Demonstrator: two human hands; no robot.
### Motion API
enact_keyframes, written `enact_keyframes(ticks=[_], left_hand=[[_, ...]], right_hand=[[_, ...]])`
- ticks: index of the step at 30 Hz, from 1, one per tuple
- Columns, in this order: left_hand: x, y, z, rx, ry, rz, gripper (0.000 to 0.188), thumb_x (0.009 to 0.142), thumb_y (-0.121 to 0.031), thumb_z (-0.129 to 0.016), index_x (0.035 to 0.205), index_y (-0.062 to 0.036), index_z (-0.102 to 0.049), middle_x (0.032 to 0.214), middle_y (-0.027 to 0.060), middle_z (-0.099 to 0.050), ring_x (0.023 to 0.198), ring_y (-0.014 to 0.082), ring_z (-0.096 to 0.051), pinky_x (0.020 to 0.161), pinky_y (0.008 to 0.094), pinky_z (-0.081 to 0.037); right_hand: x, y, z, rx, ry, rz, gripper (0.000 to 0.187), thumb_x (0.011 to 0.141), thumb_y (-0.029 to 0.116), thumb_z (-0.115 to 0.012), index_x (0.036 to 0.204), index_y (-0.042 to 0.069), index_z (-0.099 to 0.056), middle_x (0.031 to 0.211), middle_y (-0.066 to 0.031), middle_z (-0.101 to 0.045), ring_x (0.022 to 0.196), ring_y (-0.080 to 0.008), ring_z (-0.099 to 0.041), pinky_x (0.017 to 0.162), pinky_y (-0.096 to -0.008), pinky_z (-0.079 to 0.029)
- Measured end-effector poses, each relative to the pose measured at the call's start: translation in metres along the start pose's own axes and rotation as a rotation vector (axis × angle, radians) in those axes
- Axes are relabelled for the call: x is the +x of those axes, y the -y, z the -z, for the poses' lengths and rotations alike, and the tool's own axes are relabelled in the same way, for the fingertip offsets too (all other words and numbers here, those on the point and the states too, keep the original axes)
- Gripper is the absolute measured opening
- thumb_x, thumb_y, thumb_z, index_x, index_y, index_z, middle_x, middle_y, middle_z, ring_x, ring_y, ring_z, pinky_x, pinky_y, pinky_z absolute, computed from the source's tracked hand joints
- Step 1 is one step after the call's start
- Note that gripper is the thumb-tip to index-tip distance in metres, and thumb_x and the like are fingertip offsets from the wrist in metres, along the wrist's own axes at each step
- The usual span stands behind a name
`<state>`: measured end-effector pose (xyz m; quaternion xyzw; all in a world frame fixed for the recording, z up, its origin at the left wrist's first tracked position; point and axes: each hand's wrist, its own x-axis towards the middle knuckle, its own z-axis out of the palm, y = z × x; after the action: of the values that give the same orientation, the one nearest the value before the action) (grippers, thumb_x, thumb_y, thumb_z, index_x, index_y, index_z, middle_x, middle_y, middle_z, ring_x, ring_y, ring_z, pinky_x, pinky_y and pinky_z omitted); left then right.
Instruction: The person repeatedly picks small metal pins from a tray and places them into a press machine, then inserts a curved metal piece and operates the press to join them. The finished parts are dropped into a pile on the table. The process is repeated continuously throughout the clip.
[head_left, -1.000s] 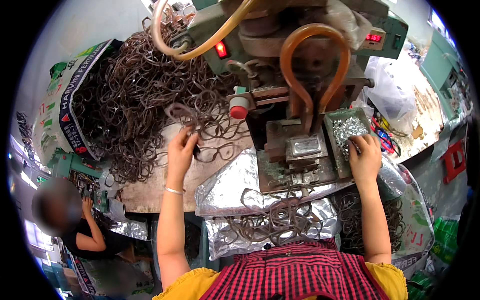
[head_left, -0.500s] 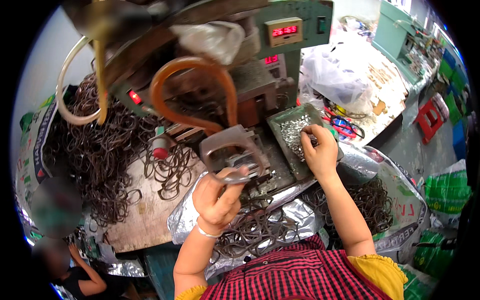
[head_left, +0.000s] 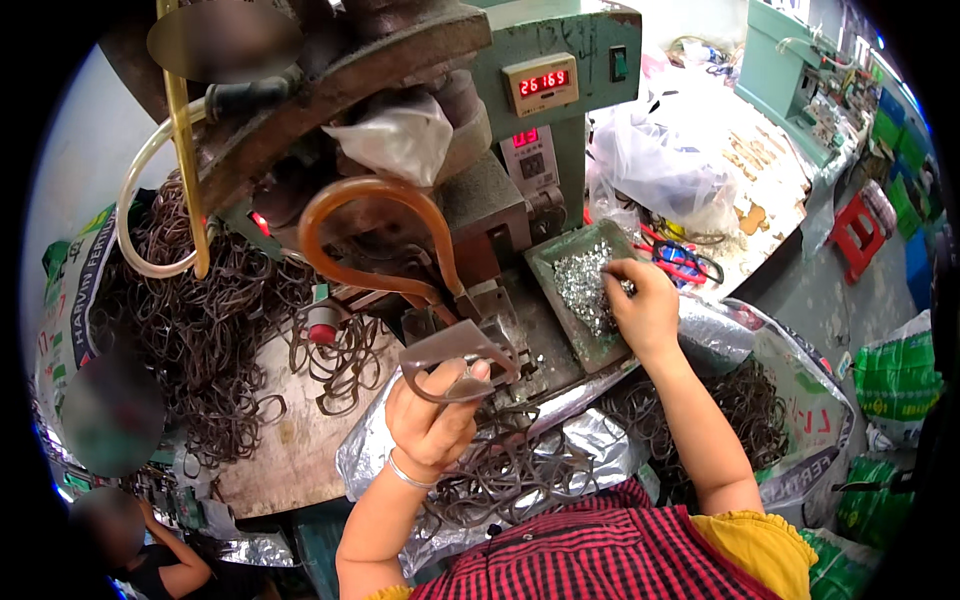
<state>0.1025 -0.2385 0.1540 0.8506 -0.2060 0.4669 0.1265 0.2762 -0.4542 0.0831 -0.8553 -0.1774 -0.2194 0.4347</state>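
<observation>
My left hand (head_left: 435, 420) is closed on a brownish translucent plastic frame (head_left: 425, 350) with a rounded opening, resembling an eyeglass frame. It is raised in front of the machine's small metal work head (head_left: 492, 312). To the right, my right hand (head_left: 648, 312) reaches over a shallow metal tray (head_left: 592, 352). Small shiny metal parts (head_left: 578, 285) are heaped in that tray. Thumb and fingers are pinched together at the heap's right edge; whatever is between them is too small to make out. Dark frames (head_left: 510, 465) lie in a loose pile on silver sheeting by my lap.
A green machine (head_left: 560, 125) with red displays stands ahead, an orange looped tube (head_left: 440, 235) hanging before it. More dark frames (head_left: 200, 330) are heaped at left beside a red button (head_left: 322, 330). Pliers (head_left: 690, 262) lie behind the tray. Another person's arm (head_left: 180, 550) shows at lower left.
The plastic frame and my left hand have drawn back slightly from the work head, and the frame is tilted differently. My right hand stays pinched at the tray. The view has shifted slightly.
</observation>
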Motion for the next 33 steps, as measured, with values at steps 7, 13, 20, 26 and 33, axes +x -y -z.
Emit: enact_keyframes(ticks=[7, 13, 20, 26, 33], left_hand=[[-0.002, -0.005, -0.001, 0.027, -0.028, 0.080, 0.041, 0.067, 0.009, -0.064, 0.106, -0.0020, -0.070, 0.101, 0.0143, -0.067, 0.075, 0.0274, -0.062, 0.062, 0.0353, -0.050], [-0.077, -0.018, 0.068, 0.392, 0.000, 0.358, 0.036, 0.076, 0.014, -0.062, 0.109, 0.0004, -0.067, 0.114, 0.0189, -0.066, 0.086, 0.0286, -0.064, 0.075, 0.0351, -0.052], [-0.086, 0.037, 0.157, 0.523, -0.239, 0.863, 0.017, 0.088, 0.004, -0.060, 0.102, 0.0012, -0.068, 0.101, 0.0100, -0.066, 0.092, 0.0216, -0.061, 0.080, 0.0306, -0.049], [-0.093, 0.057, 0.107, 0.629, 0.387, 1.004, 0.010, 0.082, -0.012, -0.069, 0.088, -0.0047, -0.070, 0.091, 0.0114, -0.065, 0.078, 0.0308, -0.064, 0.067, 0.0388, -0.051], [-0.165, 0.097, 0.068, 0.611, 0.429, 1.134, 0.015, 0.074, -0.017, -0.071, 0.083, -0.0047, -0.073, 0.083, 0.0161, -0.068, 0.079, 0.0338, -0.066, 0.073, 0.0422, -0.052]], right_hand=[[0.032, 0.018, -0.054, -0.136, 0.078, 0.344, 0.005, 0.074, 0.011, -0.067, 0.077, 0.008, -0.066, 0.082, -0.0087, -0.066, 0.082, -0.0307, -0.063, 0.072, -0.0427, -0.051], [-0.006, 0.006, -0.030, -0.120, 0.085, 0.275, 0.011, 0.071, 0.007, -0.066, 0.082, 0.004, -0.064, 0.093, -0.0113, -0.066, 0.093, -0.0311, -0.063, 0.078, -0.0408, -0.051], [-0.013, -0.020, -0.015, 0.824, -0.042, -0.389, 0.017, 0.096, 0.009, -0.060, 0.110, 0.001, -0.066, 0.099, -0.0003, -0.065, 0.088, -0.0061, -0.057, 0.082, -0.0209, -0.044], [0.001, 0.022, -0.037, 0.766, 0.137, -0.249, 0.015, 0.089, 0.006, -0.068, 0.103, 0.000, -0.068, 0.091, -0.0002, -0.068, 0.085, -0.0069, -0.059, 0.078, -0.0209, -0.045], [-0.030, 0.002, 0.018, 0.238, -0.068, -0.089, 0.010, 0.087, 0.002, -0.065, 0.096, -0.002, -0.066, 0.088, -0.0072, -0.066, 0.085, -0.0160, -0.062, 0.081, -0.0272, -0.047]])
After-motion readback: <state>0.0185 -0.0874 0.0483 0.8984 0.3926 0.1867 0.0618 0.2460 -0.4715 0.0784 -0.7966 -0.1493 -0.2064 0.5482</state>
